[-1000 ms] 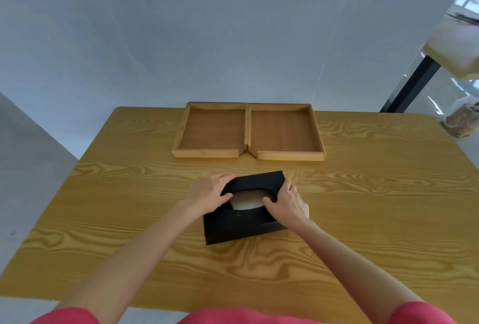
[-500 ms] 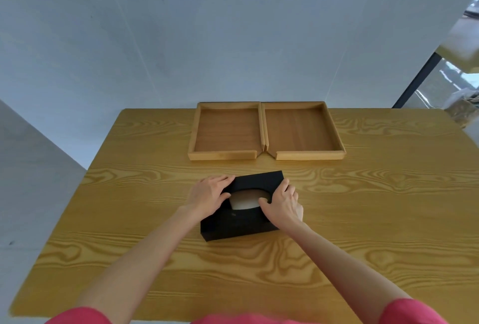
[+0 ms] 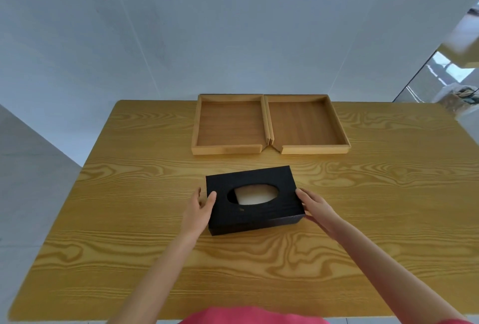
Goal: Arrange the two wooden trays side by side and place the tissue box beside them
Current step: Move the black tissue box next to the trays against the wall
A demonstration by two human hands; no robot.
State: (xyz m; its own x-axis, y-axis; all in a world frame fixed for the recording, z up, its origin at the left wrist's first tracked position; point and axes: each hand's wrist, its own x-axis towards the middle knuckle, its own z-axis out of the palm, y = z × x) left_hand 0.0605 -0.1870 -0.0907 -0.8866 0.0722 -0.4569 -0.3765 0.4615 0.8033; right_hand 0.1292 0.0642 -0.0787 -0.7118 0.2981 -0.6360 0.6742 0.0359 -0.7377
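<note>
Two shallow wooden trays stand side by side at the far edge of the table, the left tray (image 3: 225,149) touching the right tray (image 3: 313,149) along their long sides. In front of them lies a black tissue box (image 3: 259,211) with an oval opening that shows white tissue. It is slightly skewed and apart from the trays. My left hand (image 3: 198,211) presses on its left end, thumb on the top corner. My right hand (image 3: 317,207) presses on its right end. The box is held between both hands.
The wooden table (image 3: 129,194) ends at a grey wall behind the trays. Its left edge drops to the floor. At the far right are a dark post (image 3: 414,75) and some clutter beyond the table.
Both hands have slid off the top of the tissue box, where they covered the opening, to its two short ends. The view has shifted, so the trays appear further right.
</note>
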